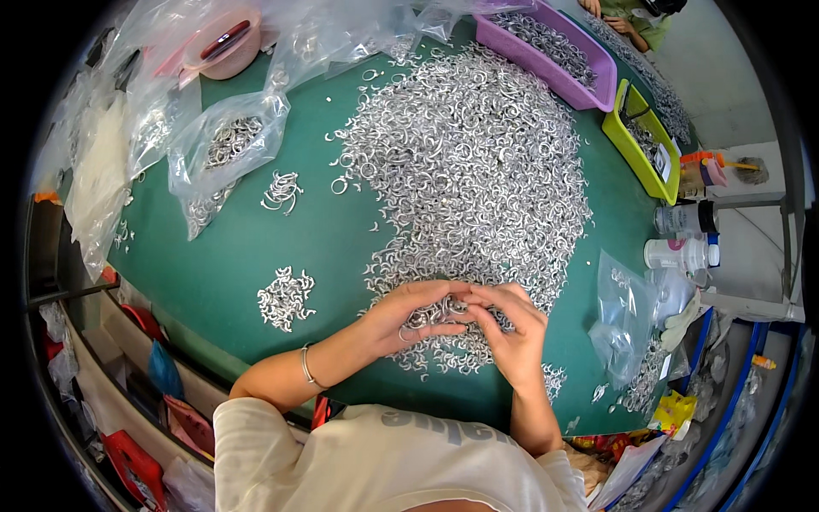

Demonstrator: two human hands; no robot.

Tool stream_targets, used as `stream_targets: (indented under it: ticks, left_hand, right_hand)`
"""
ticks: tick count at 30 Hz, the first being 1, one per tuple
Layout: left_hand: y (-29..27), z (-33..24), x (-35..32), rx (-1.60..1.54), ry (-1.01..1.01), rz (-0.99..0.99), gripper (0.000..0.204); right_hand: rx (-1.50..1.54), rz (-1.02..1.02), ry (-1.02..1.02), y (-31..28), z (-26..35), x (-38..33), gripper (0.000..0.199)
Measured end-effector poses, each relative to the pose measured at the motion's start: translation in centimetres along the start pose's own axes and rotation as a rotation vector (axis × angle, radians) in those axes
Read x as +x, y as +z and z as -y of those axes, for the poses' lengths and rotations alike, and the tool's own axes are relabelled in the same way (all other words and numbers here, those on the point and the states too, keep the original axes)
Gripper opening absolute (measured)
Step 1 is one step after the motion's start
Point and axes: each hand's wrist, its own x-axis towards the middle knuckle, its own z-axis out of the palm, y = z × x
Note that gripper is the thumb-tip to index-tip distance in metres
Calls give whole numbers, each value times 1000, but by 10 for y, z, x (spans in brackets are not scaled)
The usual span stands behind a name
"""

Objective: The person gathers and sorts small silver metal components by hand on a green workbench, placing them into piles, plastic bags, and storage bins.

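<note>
A large heap of small silvery metal rings (478, 162), many of them C-shaped, spreads over the green tabletop (341, 239). At its near edge my left hand (397, 311) is curled around several of these rings (437, 314). My right hand (516, 328) meets it, thumb and fingers pinched together at the left fingertips. What the right fingers grip is too small and too covered to make out for certain. Left of my hands lies a small pile of rings (287, 299); a smaller cluster (281, 189) sits farther back.
Clear bags, one holding rings (230, 141), crowd the back left beside a pink bowl (230, 51). A purple basket (601, 90) and a lime-green basket (670, 183) stand back right. Bottles (674, 253) line the right edge. Another person's hand (621, 26) shows at the far right.
</note>
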Motion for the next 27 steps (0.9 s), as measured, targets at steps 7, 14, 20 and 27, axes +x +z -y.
stream_targets:
  ticks: [7, 14, 20, 27]
  left_hand:
    - [-16, 6, 1, 10, -47, 9, 26]
    - [-8, 5, 0, 28, -55, 6, 18]
    - [-12, 4, -1, -1, -58, 156, 14]
    - [-17, 10, 1, -76, -94, 131, 17]
  right_hand:
    - [-31, -94, -75, 0, -11, 12, 30]
    - [-378, -60, -251, 33, -39, 47, 45]
    - [-571, -25, -367, 32, -48, 49, 44]
    - [-146, -237, -47, 27, -51, 30, 36]
